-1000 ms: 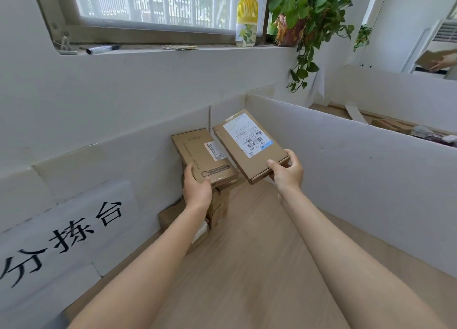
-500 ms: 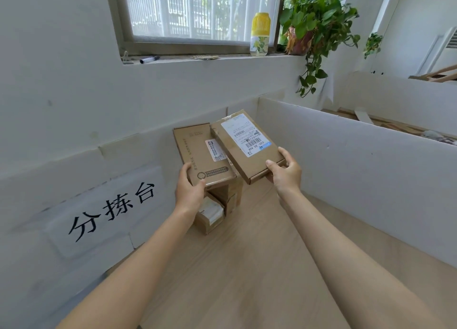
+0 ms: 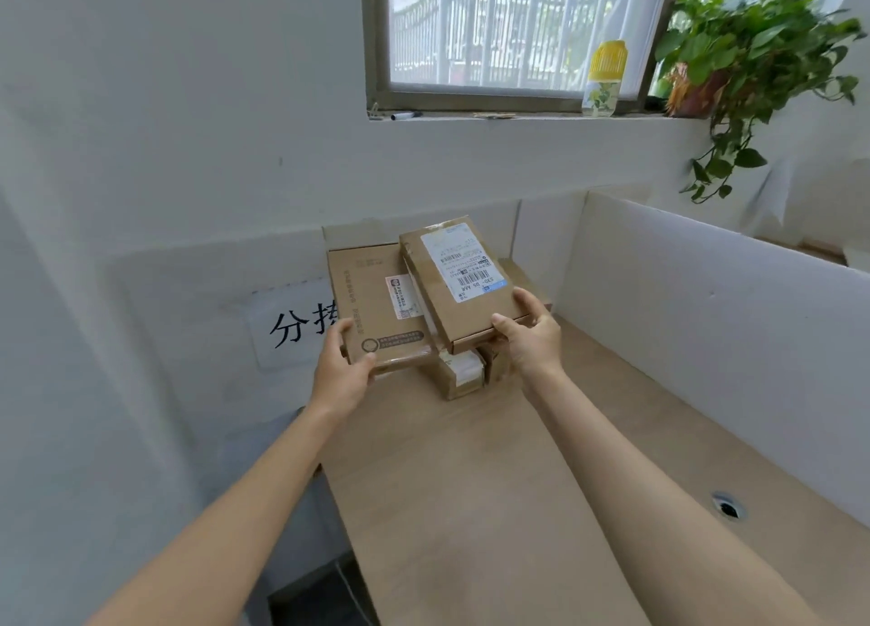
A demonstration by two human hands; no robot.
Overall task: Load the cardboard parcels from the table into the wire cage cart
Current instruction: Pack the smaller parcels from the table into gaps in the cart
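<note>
My left hand (image 3: 342, 371) grips the near edge of a flat brown parcel (image 3: 372, 305) with a small red-and-white sticker. My right hand (image 3: 529, 338) holds the near corner of a second flat parcel (image 3: 463, 286) with a large white barcode label; it overlaps the first one's right side. Both are lifted above the wooden table (image 3: 494, 484). Beneath them, small parcels (image 3: 463, 373) still lie on the table near its far end. The wire cage cart is out of view.
White partition boards (image 3: 706, 319) wall the table on the right and behind. A paper sign with black characters (image 3: 292, 329) hangs on the left wall. On the window sill stand a yellow-capped bottle (image 3: 603, 79) and a trailing potted plant (image 3: 734, 60). A cable hole (image 3: 727, 508) sits at the table's right.
Both hands have drawn the two flat parcels up and back from the pile toward me. The view has swung left and backed off, showing more of the table.
</note>
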